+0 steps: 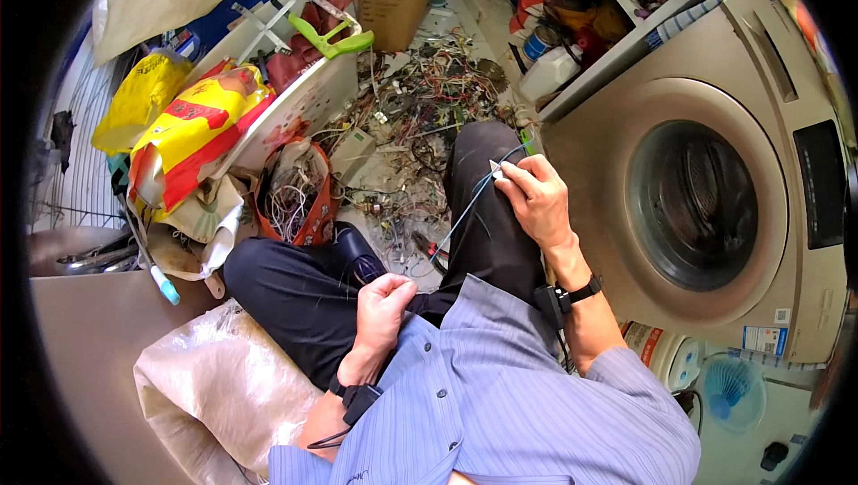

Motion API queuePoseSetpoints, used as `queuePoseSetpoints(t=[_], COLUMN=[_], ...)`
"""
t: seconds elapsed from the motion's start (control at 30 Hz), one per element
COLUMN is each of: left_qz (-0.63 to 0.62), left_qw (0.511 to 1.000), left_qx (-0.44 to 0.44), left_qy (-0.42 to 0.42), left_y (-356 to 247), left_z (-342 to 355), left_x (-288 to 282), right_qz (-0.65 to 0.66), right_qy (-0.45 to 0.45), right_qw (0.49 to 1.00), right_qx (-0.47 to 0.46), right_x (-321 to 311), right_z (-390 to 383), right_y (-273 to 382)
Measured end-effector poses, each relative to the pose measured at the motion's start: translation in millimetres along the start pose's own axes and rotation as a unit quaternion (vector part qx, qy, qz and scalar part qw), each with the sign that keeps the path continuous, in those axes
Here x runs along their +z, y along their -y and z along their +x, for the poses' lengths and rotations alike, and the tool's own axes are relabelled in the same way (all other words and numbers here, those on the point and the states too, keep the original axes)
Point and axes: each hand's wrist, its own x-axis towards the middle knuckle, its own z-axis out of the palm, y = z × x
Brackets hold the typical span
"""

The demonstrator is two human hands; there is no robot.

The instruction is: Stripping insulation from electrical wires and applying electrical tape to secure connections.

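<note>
My right hand (536, 199) is over my right knee, thumb and fingers pinched together at a thin blue wire (463, 215). A small pale, pointed piece (497, 168) sticks out at the fingertips; its kind is not clear. From there the wire slants down between my legs. Near my lap, my left hand (384, 308) is closed in a fist beside my left thigh, and whatever it may hold is hidden. A heap of loose wires and electronic scraps (420, 118) covers the floor beyond my knees.
A red bucket (320, 217) full of pale cables stands left of the heap. Yellow and red bags (201, 132) crowd the left, near a green-handled tool (331, 38). A washing machine (581, 181) is close on the right. Beyond the heap is a cardboard box (393, 7).
</note>
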Motion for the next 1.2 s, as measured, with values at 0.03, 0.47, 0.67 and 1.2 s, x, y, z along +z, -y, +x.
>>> queuePoseSetpoints(t=[0.03,0.47,0.67,1.2], left_qz=[0.01,0.052,0.058,-0.076], left_qw=[1.0,0.998,0.997,0.984], left_qx=[-0.012,-0.041,-0.037,-0.07], left_qy=[-0.003,-0.02,0.019,0.142], left_y=[-0.9,-13.5,-25.9,-51.5], left_z=[-4.3,-30.6,-9.4,14.1], left_x=[-4.1,-31.2,-4.0,56.3], right_qz=[0.0,0.022,0.16,0.573], right_qy=[-0.003,-0.016,0.031,0.196], right_qw=[1.0,0.998,0.97,0.594], right_qx=[0.004,0.047,0.182,0.529], right_x=[-1.0,-10.1,-16.9,-36.6], right_z=[-0.7,-7.6,-14.5,-15.2], right_y=[-1.2,-13.9,-11.3,40.1])
